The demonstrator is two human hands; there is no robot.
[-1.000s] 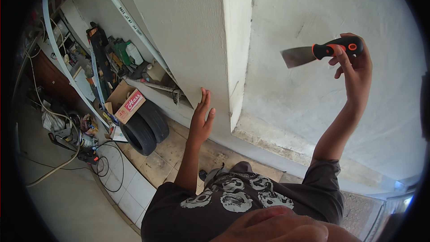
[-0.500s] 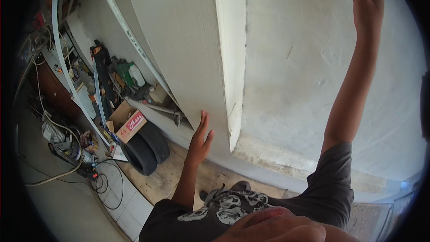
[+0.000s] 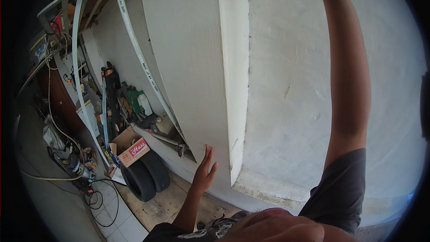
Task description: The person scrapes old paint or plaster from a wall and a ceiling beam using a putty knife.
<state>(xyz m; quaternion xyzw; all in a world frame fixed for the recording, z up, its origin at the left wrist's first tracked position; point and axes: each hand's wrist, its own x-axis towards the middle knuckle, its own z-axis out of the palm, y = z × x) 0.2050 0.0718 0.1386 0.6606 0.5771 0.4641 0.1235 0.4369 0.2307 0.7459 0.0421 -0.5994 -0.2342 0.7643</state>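
Observation:
My left hand is open at the lower middle, fingers stretched upward beside the white pillar; whether its fingertips touch the surface is hard to tell. My right arm reaches straight up along the pale, rough wall and leaves the top edge, so the hand and whatever it holds are hidden. A ledge runs along the foot of that wall.
At the left are long white pipes, tangled cables, two black tyres beneath an open cardboard box, a green container among tools and clutter, and a tiled floor.
My right hand, earlier holding a scraper with a black and orange handle, has risen out of view. The view has tilted upward, and my left hand now appears lower.

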